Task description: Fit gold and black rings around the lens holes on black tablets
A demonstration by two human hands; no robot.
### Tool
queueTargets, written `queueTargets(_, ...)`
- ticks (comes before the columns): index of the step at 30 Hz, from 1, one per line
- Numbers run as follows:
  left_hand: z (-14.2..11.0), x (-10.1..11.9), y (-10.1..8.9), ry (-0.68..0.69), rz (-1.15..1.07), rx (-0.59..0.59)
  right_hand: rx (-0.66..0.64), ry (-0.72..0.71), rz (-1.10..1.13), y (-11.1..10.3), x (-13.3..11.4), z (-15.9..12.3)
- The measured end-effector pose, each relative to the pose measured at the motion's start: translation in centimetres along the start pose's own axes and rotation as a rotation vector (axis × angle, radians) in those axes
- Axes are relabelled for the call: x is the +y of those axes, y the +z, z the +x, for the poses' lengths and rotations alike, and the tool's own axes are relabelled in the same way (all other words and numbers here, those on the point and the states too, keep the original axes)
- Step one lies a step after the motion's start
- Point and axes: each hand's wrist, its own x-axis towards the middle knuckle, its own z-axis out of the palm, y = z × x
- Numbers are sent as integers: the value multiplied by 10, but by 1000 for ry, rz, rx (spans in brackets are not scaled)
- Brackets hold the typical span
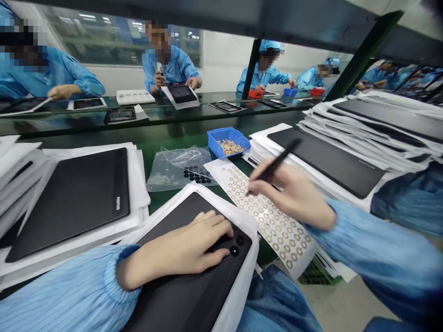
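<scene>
One lettered tablet (71,198) topped the left stack. The left hand (194,244), open with fingers slightly bent, gripped nothing and pressed on one plain tablet (180,304) directly beneath; two black rings (234,251) sat beside its fingertips. Above one sticker sheet (268,221), the right hand (290,193) pinched one pen-like tool (283,157).

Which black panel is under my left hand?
The middle black panel: your left hand lies across it, beside two round black parts. The left panel and both right panels lie clear of that hand.
</scene>
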Motion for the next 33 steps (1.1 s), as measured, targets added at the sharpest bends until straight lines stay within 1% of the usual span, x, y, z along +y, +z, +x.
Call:
queueTargets(1, 0, 1, 0, 7, 10, 11, -21, 17, -6, 5, 5, 20)
queueTargets(3, -1, 2, -1, 14, 32, 28, -56, 109, -21, 22, 21, 60)
queueTargets(5, -1, 3, -2, 12, 51, 41, -45, 121, -20, 42, 39, 95)
queueTargets(8, -2, 3, -2, 12, 67, 54, -46, 141, 5, 75, 61, 130)
queueTargets(11, -2, 3, -2, 24, 95, 65, -118, 136, 38, 111, 68, 144)
queueTargets(14, -1, 2, -1, 44, 138, 76, -212, 89, 52, 144, 67, 145)
queueTargets(16, -1, 1, -1, 53, 154, 88, -261, 50, 44, 158, 65, 144)
queueTargets(17, -1, 1, -1, 60, 158, 93, -280, 29, 37, 161, 65, 144)
queueTargets(19, -1, 0, -1, 71, 165, 101, -301, -11, 21, 161, 62, 146)
queueTargets(21, -1, -2, -1, 69, 173, 108, -293, -48, 11, 151, 56, 149)
queueTargets(23, 0, -5, -2, 21, 204, 143, -270, -78, 3, 135, 48, 151)
queueTargets(26, 1, -14, -4, -124, 278, 268, -270, -94, -29, 105, 35, 149)
queueTargets(28, 0, -25, -7, -238, 316, 367, -307, -87, -63, 86, 30, 139)
queueTargets(30, -4, -40, -12, -351, 335, 457, -355, -71, -99, 72, 29, 122)
queueTargets(32, -8, -53, -18, -455, 338, 528, -389, -47, -136, 63, 31, 99)
queueTargets(33, -10, -58, -21, -495, 331, 546, -398, -35, -154, 61, 32, 87)
